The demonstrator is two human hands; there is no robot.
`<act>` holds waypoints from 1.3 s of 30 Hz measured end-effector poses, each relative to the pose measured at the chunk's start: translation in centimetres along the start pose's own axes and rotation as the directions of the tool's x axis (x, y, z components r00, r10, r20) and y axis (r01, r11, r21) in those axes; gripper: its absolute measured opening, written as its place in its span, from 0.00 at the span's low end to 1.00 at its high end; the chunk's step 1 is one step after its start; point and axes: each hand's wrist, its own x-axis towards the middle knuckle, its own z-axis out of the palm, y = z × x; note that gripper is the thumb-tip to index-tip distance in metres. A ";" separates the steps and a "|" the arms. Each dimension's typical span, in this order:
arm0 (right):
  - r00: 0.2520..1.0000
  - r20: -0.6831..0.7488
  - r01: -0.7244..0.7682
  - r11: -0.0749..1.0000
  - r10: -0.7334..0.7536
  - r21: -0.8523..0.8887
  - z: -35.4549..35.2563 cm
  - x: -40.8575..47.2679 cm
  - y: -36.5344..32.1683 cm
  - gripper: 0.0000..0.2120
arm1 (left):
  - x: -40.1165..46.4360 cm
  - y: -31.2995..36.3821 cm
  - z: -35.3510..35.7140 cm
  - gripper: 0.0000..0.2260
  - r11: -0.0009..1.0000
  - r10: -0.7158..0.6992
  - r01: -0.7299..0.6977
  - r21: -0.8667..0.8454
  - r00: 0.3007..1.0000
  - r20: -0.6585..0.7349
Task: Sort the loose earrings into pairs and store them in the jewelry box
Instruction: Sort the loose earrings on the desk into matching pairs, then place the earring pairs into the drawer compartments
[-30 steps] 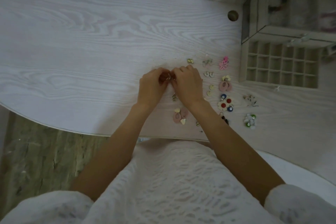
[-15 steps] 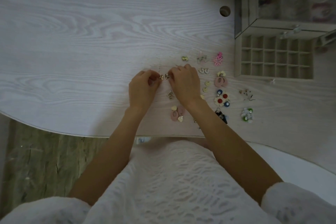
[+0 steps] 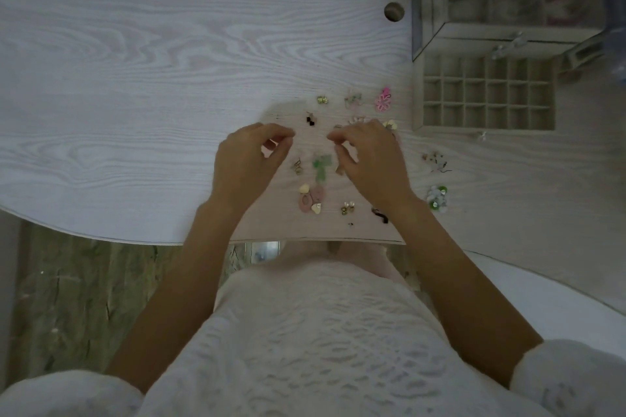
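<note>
Loose earrings lie spread on the white wood table. My left hand and my right hand hover apart over them, fingers curled, nothing visible in either. Between the hands lies a green earring pair. A small dark pair sits just beyond the fingertips. A gold pair, a pale green pair and a pink flower pair form a far row. Pink ovals with hearts lie near the table edge. The jewelry box's gridded tray stands at the right, its visible cells bare.
Behind the tray rises the box's upper cabinet. A cable hole is in the table to its left. More earrings lie right of my right wrist, among them a green-white cluster. The curved table edge runs close to my body.
My hands were together, pinching small pieces between the fingertips. They have moved apart and slightly toward me, and a small dark pair now lies on the table beyond them.
</note>
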 end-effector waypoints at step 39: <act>0.993 0.099 -0.084 0.953 0.058 0.289 -11.7 -7.3 18.2 0.04 | -5.0 17.1 18.0 0.11 0.962 0.035 -0.033 0.270 0.999 -0.006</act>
